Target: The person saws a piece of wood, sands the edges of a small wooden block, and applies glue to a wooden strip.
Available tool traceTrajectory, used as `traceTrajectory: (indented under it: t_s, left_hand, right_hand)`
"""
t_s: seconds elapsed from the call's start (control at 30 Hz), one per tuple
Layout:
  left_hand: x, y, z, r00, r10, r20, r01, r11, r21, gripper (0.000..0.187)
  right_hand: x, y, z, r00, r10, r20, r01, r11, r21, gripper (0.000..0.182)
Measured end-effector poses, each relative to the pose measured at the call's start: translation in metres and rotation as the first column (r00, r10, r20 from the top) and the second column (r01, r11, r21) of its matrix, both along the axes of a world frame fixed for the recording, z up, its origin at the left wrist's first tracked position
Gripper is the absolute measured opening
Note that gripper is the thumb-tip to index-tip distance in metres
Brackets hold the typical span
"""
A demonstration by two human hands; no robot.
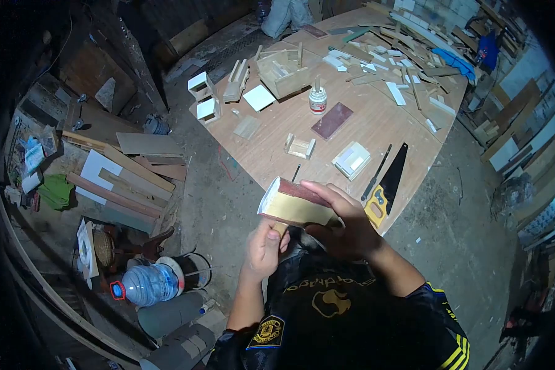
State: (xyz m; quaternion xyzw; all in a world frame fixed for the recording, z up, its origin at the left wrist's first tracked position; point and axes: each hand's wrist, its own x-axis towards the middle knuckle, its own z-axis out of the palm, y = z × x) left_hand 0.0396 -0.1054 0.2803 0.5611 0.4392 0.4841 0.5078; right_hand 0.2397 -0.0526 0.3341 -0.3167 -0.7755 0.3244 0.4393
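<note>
In front of my chest is a pale block with a sheet of sandpaper [299, 208] around it, its dark red grit side and yellow backing both showing. The block's white end [269, 196] sticks out on the left. My left hand [265, 250] is closed round a light wooden stick [281, 227] just below the sandpaper; whether the stick joins the block is hidden. My right hand [345, 219] grips the sandpaper's right end, fingers along the top and thumb beneath. Just beyond, a small wooden frame [300, 147] lies on the table.
On the wooden table [271, 126] are a handsaw [386, 188], a dark file-like tool [378, 171], stacked white-topped pieces [352, 160], a red-brown sheet [332, 120] and a white jar [317, 100]. Wood offcuts [401, 61] cover the far right. A large water bottle [148, 285] lies at lower left.
</note>
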Motion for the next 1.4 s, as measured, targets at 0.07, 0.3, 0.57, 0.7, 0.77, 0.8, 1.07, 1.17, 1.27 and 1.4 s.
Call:
traceTrajectory:
  t_s: [0.07,0.3,0.57,0.7,0.77,0.8,1.07,1.17,1.27,1.4]
  left_hand:
    - [-0.001,0.0,0.001,0.994,0.001,-0.106,0.0,1.0,0.004,0.052]
    - [-0.003,0.002,0.015,0.915,0.073,-0.396,0.027,0.97,0.242,0.045]
    - [-0.015,-0.005,-0.001,0.968,0.056,0.246,-0.044,0.997,-0.056,0.049]
    - [-0.01,-0.003,-0.001,0.96,-0.045,0.278,0.062,0.997,-0.051,0.051]
    - [-0.003,-0.003,0.008,0.951,-0.038,0.307,0.069,0.993,-0.093,0.05]
    - [-0.001,-0.003,0.011,0.942,-0.021,0.334,0.072,0.988,-0.139,0.05]
    - [0.001,-0.009,0.008,0.863,0.006,0.505,0.125,0.966,-0.225,0.054]
    - [0.005,-0.01,0.004,0.79,-0.145,0.595,0.339,0.913,-0.228,0.053]
    - [0.007,-0.009,0.005,0.612,-0.134,0.779,0.43,0.883,-0.186,0.05]
    - [0.002,-0.006,0.007,0.518,-0.09,0.85,0.457,0.87,-0.186,0.049]
  right_hand:
    - [0.0,-0.003,0.008,0.999,-0.013,0.05,0.015,0.999,-0.032,0.057]
    - [-0.001,-0.007,0.011,0.995,-0.046,0.089,0.043,0.999,0.032,0.058]
    - [0.017,-0.001,0.015,0.987,-0.004,0.158,0.009,0.999,-0.031,0.06]
    - [0.006,-0.001,0.016,0.997,-0.045,-0.057,0.045,0.999,-0.005,0.061]
    - [-0.007,-0.001,0.014,0.991,-0.055,-0.122,0.069,0.99,0.121,0.059]
    - [-0.011,-0.002,0.014,0.99,-0.066,-0.122,0.081,0.989,0.12,0.059]
    - [-0.013,-0.012,0.004,0.995,0.012,0.103,0.0,0.993,-0.115,0.06]
    - [-0.009,-0.004,0.004,0.992,-0.007,0.13,0.024,0.991,-0.13,0.062]
    - [-0.017,0.004,-0.006,0.995,-0.076,-0.059,0.076,0.997,-0.008,0.062]
    - [-0.014,-0.006,-0.007,0.983,-0.115,-0.141,0.136,0.98,0.148,0.057]
